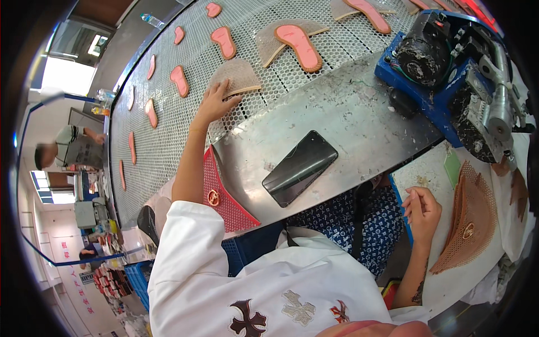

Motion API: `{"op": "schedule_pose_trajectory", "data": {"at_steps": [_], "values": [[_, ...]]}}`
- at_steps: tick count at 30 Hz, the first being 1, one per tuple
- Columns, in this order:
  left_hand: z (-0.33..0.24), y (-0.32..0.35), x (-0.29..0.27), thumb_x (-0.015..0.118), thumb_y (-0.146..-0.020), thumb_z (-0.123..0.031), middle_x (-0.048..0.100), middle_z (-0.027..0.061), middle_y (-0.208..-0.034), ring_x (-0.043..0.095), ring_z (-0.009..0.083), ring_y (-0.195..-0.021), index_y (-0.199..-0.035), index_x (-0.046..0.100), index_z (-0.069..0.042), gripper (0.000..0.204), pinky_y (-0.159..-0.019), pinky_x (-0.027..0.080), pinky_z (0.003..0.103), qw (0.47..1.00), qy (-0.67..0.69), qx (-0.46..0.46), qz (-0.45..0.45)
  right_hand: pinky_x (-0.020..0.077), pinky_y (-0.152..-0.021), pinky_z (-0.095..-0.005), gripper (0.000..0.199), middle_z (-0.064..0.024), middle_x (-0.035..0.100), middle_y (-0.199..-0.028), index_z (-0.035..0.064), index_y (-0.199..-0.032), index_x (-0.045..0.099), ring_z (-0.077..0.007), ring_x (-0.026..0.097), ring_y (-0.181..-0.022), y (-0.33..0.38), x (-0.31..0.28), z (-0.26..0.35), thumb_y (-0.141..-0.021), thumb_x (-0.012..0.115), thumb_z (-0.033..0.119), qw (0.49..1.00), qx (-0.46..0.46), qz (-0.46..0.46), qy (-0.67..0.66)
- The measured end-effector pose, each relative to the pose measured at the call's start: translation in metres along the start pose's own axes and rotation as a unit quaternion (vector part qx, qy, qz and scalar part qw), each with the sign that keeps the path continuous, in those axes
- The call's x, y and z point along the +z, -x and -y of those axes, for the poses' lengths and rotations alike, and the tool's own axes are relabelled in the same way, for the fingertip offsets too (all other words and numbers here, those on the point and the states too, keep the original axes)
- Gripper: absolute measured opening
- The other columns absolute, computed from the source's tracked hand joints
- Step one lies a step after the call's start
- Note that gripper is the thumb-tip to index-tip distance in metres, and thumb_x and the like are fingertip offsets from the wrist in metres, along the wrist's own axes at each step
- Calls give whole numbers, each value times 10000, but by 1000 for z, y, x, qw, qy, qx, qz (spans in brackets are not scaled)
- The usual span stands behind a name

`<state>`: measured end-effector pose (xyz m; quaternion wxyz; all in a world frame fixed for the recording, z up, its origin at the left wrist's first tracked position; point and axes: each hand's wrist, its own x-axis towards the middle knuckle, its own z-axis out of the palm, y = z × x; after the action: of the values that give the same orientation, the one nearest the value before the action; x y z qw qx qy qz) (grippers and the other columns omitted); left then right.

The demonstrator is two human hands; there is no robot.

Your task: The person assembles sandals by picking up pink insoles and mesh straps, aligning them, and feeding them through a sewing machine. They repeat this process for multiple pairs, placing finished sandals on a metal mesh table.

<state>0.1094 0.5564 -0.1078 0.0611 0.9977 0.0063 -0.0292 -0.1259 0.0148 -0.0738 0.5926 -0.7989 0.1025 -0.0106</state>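
Note:
My left hand reaches over the honeycomb conveyor, fingers spread, fingertips at the near left edge of a pale mesh shoe piece. The piece lies flat on the belt, its curved side away from me. Beside my left forearm, a red mesh shoe upper with a round gold ornament hangs over the metal table's edge. My right hand is at the side table, its fingers loosely bent and nothing visible in them. Close to its right are stacked tan mesh uppers, also with a gold ornament.
Several pink insoles lie in rows on the belt, some beside or over pale mesh pieces. A black phone rests on the metal table. A blue machine stands at right. Another person is beyond the belt's left side.

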Motion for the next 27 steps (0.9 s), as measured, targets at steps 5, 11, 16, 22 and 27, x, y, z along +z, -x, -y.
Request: {"op": "schedule_pose_trajectory", "data": {"at_steps": [5, 11, 16, 22, 27], "values": [[-5, -17, -17, 488, -915, -607, 352, 182, -1530, 292, 437, -1406, -1487, 388, -151, 737, -1129, 274, 500, 999, -4, -5, 54, 379, -451, -184, 134, -34, 632, -661, -13, -946, 671, -35, 510, -513, -2, 2, 0, -956, 565, 69, 999, -21, -9, 28], [13, -87, -6, 459, -938, -552, 439, 250, -1437, 434, 457, -1291, -1408, 434, -55, 684, -1084, 327, 522, 995, -54, 42, -68, 386, -460, -186, 132, -36, 631, -652, -16, -931, 671, -39, 513, -513, -2, 3, 0, -952, 567, 64, 999, -27, -16, 38], [8, -168, 2, 568, -818, -621, 470, 353, -1355, 499, 452, -1242, -1329, 447, 84, 879, -1052, 380, 504, 983, -16, -105, -153, 372, -450, -186, 129, -31, 625, -634, -14, -922, 672, -40, 504, -490, -3, 5, 3, -946, 571, 63, 997, -35, -23, 59], [-1, -221, -16, 682, -709, -467, 584, 338, -1216, 617, 434, -1097, -1239, 488, 157, 841, -927, 503, 437, 981, -12, -157, -114, 349, -441, -190, 107, -16, 617, -611, -1, -905, 675, -30, 495, -477, -4, 7, 4, -928, 581, 46, 995, -28, -43, 89], [-5, -223, -43, 697, -676, -321, 662, 307, -1044, 694, 356, -936, -946, 659, 121, 520, -793, 547, 402, 981, -5, -159, -108, 350, -442, -194, 102, -11, 614, -607, 3, -900, 675, -30, 491, -473, -4, 6, 0, -923, 586, 45, 994, -39, -43, 92]]}}
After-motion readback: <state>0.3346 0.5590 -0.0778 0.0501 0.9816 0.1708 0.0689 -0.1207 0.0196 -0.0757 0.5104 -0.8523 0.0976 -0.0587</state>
